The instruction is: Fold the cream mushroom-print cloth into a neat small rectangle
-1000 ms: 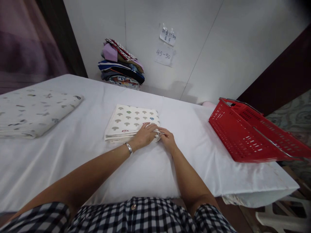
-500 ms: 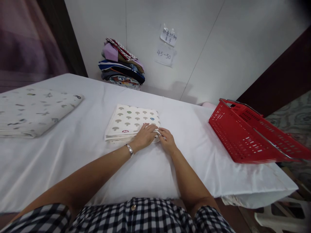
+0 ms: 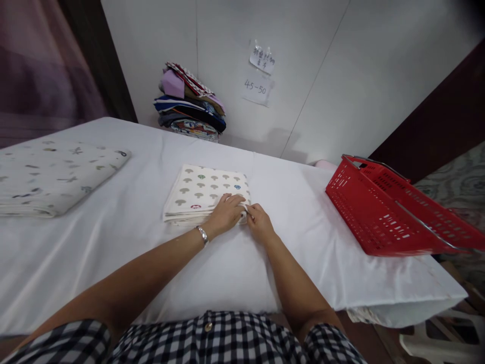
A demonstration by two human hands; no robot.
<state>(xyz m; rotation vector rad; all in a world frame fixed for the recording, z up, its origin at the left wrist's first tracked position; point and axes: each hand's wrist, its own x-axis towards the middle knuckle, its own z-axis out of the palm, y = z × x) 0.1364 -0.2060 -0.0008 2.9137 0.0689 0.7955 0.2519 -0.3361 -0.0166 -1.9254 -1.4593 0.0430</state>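
A folded white cloth (image 3: pixel 206 188) printed with grey mushrooms and a few coloured motifs lies in the middle of the table, its layers stacked neatly. My left hand (image 3: pixel 226 212), with a silver bracelet at the wrist, is over the cloth's near right corner. Its fingers are bent round the edge there, and its thumb is mostly hidden. From the right, my right hand (image 3: pixel 260 222) pinches the same corner between thumb and fingers. Both hands' fingertips nearly meet at that corner.
A larger folded patterned cloth (image 3: pixel 64 174) lies at the left on the white-covered table (image 3: pixel 303 222). Against the wall stands a pile of folded fabrics (image 3: pixel 191 103). A red plastic basket (image 3: pixel 390 212) with metal handles sits at the right end. Paper notes (image 3: pixel 259 76) hang on the wall.
My right hand's fingers have shifted slightly at the corner and closed more tightly on it. The left hand and the cloth stay nearly in place.
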